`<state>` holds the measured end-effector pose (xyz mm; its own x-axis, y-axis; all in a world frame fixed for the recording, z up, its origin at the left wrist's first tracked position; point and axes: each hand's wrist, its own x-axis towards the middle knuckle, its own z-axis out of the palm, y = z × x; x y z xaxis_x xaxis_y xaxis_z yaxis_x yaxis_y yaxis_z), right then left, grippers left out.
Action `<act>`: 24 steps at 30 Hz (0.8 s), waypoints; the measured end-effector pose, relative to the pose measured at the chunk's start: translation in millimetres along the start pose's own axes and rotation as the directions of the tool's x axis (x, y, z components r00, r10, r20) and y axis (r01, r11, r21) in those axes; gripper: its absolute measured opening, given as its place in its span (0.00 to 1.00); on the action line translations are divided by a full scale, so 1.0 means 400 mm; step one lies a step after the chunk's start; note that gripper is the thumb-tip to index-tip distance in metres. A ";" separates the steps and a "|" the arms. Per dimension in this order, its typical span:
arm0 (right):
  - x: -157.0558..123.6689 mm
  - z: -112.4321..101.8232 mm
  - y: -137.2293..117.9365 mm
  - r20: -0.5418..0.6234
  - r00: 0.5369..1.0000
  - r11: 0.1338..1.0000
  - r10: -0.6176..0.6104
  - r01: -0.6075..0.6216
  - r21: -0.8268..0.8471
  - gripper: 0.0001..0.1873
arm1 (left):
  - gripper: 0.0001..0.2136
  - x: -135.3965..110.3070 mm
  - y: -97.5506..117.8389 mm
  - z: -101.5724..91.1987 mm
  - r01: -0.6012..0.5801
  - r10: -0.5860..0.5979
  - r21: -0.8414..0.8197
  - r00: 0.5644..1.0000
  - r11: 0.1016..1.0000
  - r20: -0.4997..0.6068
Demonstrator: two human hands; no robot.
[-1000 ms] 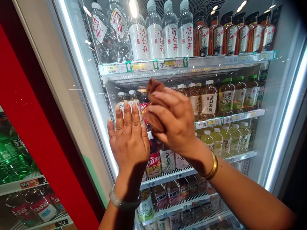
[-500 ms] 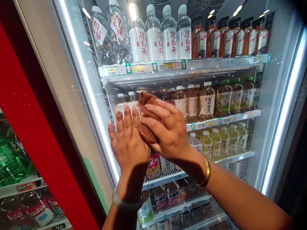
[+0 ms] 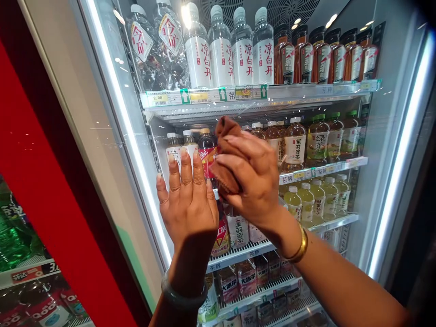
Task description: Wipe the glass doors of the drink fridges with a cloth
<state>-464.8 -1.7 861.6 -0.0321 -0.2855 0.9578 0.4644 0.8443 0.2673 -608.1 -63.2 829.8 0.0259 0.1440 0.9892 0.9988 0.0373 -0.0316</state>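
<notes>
A bunched brown cloth [image 3: 227,178] is gripped in my right hand [image 3: 255,177], its folds sticking out past the fingers. My left hand [image 3: 189,206] is held up flat just left of it, fingers stretched out and apart, with nothing in it. Both hands are in front of a lit drinks fridge; whether the palm or cloth touches its glass door I cannot tell. Behind my left fingertips stand white-labelled bottles [image 3: 172,141] and a red-labelled bottle [image 3: 207,152], partly hidden by the hands.
Clear water bottles [image 3: 221,50] and amber bottles [image 3: 318,56] line the top shelf [image 3: 204,97]. Tea bottles [image 3: 294,143] fill the shelf below. A bright light strip [image 3: 119,104] runs along the left side. A red panel [image 3: 44,150] separates another drinks shelf [image 3: 34,268] at left.
My right hand and the cloth have moved right and slightly up, away from my left hand. The red-labelled bottle between them now shows more. My left hand has barely shifted.
</notes>
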 end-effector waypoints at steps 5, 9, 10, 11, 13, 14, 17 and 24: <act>-0.108 -0.029 -0.032 0.090 0.992 0.996 -0.084 0.085 -0.010 0.13 | 0.35 -0.005 -0.010 0.001 -0.012 0.012 -0.045 1.000 0.999 0.010; -0.117 -0.066 0.005 0.102 0.994 0.995 -0.037 0.046 -0.089 0.16 | 0.36 -0.006 -0.006 -0.007 -0.003 0.005 -0.064 1.000 0.998 0.024; -0.098 -0.066 0.014 0.086 0.996 0.995 -0.013 0.022 -0.102 0.17 | 0.36 -0.005 -0.006 -0.008 0.001 0.001 -0.068 0.999 0.998 0.034; -0.075 -0.063 0.020 0.061 0.998 0.994 0.011 -0.004 -0.111 0.17 | 0.36 -0.003 -0.005 -0.009 0.002 0.002 -0.071 0.999 0.997 0.048; -0.036 -0.048 0.019 0.026 0.999 0.993 0.044 -0.041 -0.108 0.16 | 0.36 -0.001 -0.004 -0.008 0.004 0.001 -0.088 0.998 0.996 0.055; -0.026 -0.039 0.013 0.033 0.998 0.994 0.046 -0.043 -0.099 0.15 | 0.36 -0.001 -0.002 -0.005 0.007 -0.002 -0.100 0.999 0.995 0.042; -0.053 -0.032 -0.012 0.091 0.996 0.997 0.000 0.007 -0.078 0.17 | 0.36 -0.010 0.010 0.006 0.001 -0.002 -0.119 1.000 0.993 -0.013; -0.145 -0.112 0.060 0.113 0.992 0.995 -0.051 0.060 -0.079 0.16 | 0.38 -0.010 0.092 0.028 -0.032 0.033 -0.082 0.999 0.996 0.007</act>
<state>-412.2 14.8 807.8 -0.1550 -0.2750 0.9489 0.5300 0.7874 0.3148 -572.1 -51.4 823.1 0.0586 0.1519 0.9867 0.9975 -0.0485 -0.0517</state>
